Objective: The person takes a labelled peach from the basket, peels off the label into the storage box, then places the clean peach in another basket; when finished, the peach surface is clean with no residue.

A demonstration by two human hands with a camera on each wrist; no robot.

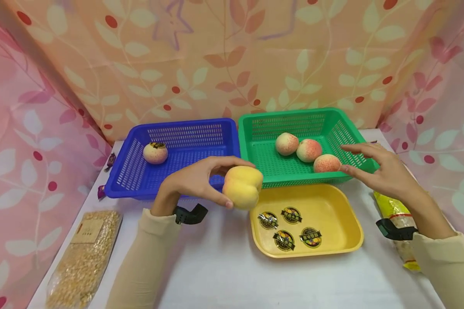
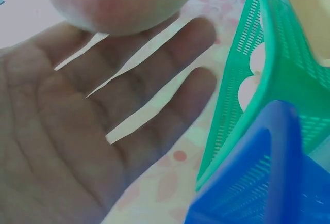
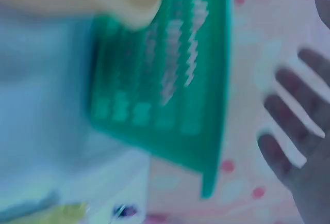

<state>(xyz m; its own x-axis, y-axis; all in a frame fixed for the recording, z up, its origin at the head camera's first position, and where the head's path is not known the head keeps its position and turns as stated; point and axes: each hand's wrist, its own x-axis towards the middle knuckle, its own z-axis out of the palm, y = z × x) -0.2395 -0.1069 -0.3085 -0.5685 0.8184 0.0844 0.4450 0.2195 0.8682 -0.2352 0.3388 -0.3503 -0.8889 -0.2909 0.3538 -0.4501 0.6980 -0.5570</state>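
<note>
My left hand (image 1: 203, 178) grips a yellow peach (image 1: 242, 188) between thumb and fingers, above the table in front of the baskets. The left wrist view shows the peach's reddish side (image 2: 124, 2) against the fingers. My right hand (image 1: 388, 171) holds nothing, its fingers spread over the right side of the green basket (image 1: 255, 167). Inside that basket lie three pinkish peaches (image 1: 309, 150); the nearest is close to my right thumb. The blue basket (image 1: 193, 156) holds one peach (image 1: 155, 153) with a black-and-gold sticker on top.
A yellow tray (image 1: 336, 223) with several round black-and-gold stickers (image 1: 284, 240) stands before the green basket. A clear bag of yellow kernels (image 1: 85, 257) lies at left, a yellow packet (image 1: 400, 219) under my right arm. Wrapped candies (image 1: 102, 192) sit beside the blue basket. Patterned cloth surrounds the table.
</note>
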